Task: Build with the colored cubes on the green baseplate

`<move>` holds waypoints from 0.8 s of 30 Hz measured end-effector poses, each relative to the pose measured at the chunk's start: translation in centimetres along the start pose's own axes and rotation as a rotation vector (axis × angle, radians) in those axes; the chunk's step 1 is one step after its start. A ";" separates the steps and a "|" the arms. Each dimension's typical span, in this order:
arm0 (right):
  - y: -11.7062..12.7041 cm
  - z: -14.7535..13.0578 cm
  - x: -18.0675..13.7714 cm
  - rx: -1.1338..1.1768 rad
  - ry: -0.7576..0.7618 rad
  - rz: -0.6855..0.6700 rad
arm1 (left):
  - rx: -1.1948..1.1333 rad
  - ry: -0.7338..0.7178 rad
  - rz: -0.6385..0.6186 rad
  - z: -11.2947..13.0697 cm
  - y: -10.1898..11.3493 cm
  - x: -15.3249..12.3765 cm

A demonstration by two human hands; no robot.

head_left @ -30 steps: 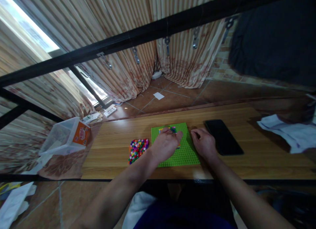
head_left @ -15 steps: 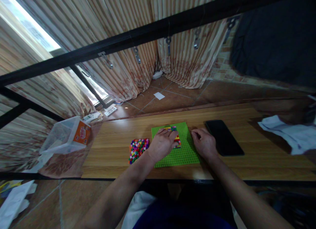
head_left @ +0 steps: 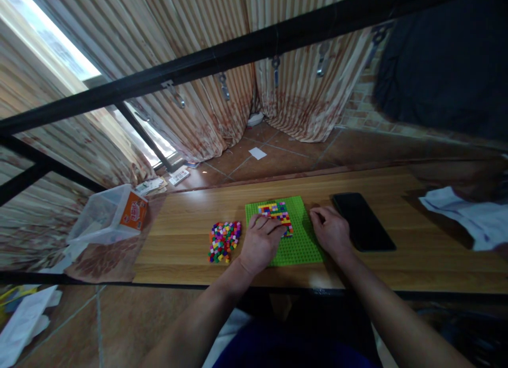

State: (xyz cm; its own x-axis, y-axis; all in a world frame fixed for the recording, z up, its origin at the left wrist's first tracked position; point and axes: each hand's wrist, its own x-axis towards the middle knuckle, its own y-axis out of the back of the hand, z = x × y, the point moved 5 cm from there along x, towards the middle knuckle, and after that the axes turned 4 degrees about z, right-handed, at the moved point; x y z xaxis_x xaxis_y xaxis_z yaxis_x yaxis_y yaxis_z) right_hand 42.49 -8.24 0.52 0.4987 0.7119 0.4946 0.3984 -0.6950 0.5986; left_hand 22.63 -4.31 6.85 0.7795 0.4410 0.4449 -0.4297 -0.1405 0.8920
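Observation:
A green studded baseplate (head_left: 304, 246) lies on the wooden table, with a patch of small coloured bricks (head_left: 282, 212) set on its upper middle. My left hand (head_left: 262, 241) reaches over the plate, its fingers bent down and pressed together at the lower part of that patch. What its fingertips hold, if anything, is hidden. At the plate's right edge rests my right hand (head_left: 332, 231), fingers curled in and closed; their inside does not show. A pile of loose coloured bricks (head_left: 224, 241) lies left of the plate, near my left wrist.
Right of my right hand lies a black phone-like slab (head_left: 363, 222). White crumpled cloth or paper (head_left: 460, 212) is at the table's right end. A clear plastic bin (head_left: 105, 214) with an orange label stands at the left. A black bar (head_left: 246, 56) with hooks crosses beyond the table.
My left hand has drawn back slightly toward me, uncovering more of the brick patch. My right hand stays by the plate's edge. The whole view has shifted a little.

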 end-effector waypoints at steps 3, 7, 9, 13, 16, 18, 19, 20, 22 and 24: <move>0.0 0.0 0.0 0.005 0.004 -0.004 | 0.022 -0.005 -0.012 0.0 -0.1 0.1; 0.0 0.0 0.0 0.006 0.007 -0.003 | 0.041 -0.035 0.004 0.1 -0.1 0.2; 0.0 -0.1 0.0 0.004 0.009 -0.006 | 0.052 -0.056 0.005 0.2 -0.2 0.2; 0.0 -0.1 0.0 -0.003 0.015 -0.002 | 0.080 -0.078 0.015 0.3 -0.4 0.2; 0.0 0.0 -0.1 -0.002 0.017 -0.006 | 0.092 -0.083 0.006 0.3 -0.9 0.1; -0.1 0.1 -0.1 -0.005 0.017 -0.009 | 0.098 -0.082 -0.011 0.4 -1.1 0.1; -0.1 0.2 -0.1 -0.006 0.018 -0.009 | 0.101 -0.079 -0.017 0.4 -1.2 0.1; -0.1 0.2 -0.1 -0.008 0.019 -0.008 | 0.103 -0.076 -0.019 0.5 -1.2 0.1; -0.1 0.2 -0.1 -0.011 0.025 -0.005 | 0.101 -0.063 -0.015 0.6 -1.0 0.1; -0.1 0.2 -0.1 -0.015 0.033 0.005 | 0.087 -0.027 0.001 0.6 -0.7 -0.2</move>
State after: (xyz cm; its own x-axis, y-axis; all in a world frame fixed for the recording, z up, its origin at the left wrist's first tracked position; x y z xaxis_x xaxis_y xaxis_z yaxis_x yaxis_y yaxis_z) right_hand 42.53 -8.26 0.29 0.4752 0.7116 0.5176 0.3845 -0.6970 0.6053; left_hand 23.03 -4.89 6.21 0.7916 0.4168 0.4468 -0.3901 -0.2180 0.8946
